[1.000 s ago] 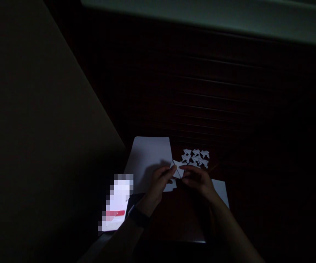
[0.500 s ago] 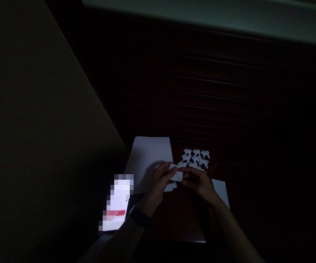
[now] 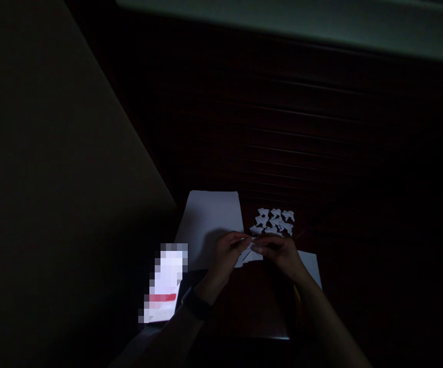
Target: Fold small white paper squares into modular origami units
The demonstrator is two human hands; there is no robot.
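Observation:
A small folded piece of white paper (image 3: pixel 252 254) with crease lines is pinched between both hands, over the dark table. My left hand (image 3: pixel 227 253) grips its upper left side, thumb and fingers closed. My right hand (image 3: pixel 281 250) closes on the upper right side, its fingertips almost meeting the left ones. Just beyond the hands lie several small folded white paper figures (image 3: pixel 275 214), grouped in rows. To the left, a stack of white paper sheets (image 3: pixel 209 212) lies partly under the shadow of my left hand.
A bright, pixelated screen (image 3: pixel 163 286) glows at the lower left. More white paper (image 3: pixel 310 263) shows beyond my right forearm. The dark reddish table (image 3: pixel 252 312) ends at a front edge. A pale wall (image 3: pixel 52 153) rises on the left; the room is very dim.
Both hands have come closer together at the fingertips. The folded paper has turned, with its creased part now showing lower, below the fingers.

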